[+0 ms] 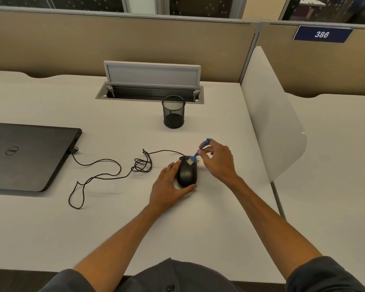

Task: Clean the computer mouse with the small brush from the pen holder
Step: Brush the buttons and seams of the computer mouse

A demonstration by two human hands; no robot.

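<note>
A black wired computer mouse [187,173] lies on the white desk [118,224]. My left hand [169,187] cups it from the left, thumb at its near end and fingers along its left side. My right hand [218,160] pinches a small blue brush [199,150] by the handle. The brush slants down to the left and its pale bristles touch the front top of the mouse. A black mesh pen holder [173,112] stands behind the mouse and looks empty.
The mouse cable [105,165] loops leftward across the desk to a shut black laptop [27,154]. An open cable hatch [150,89] sits at the back of the desk. A white divider panel [270,114] stands at the desk's right edge.
</note>
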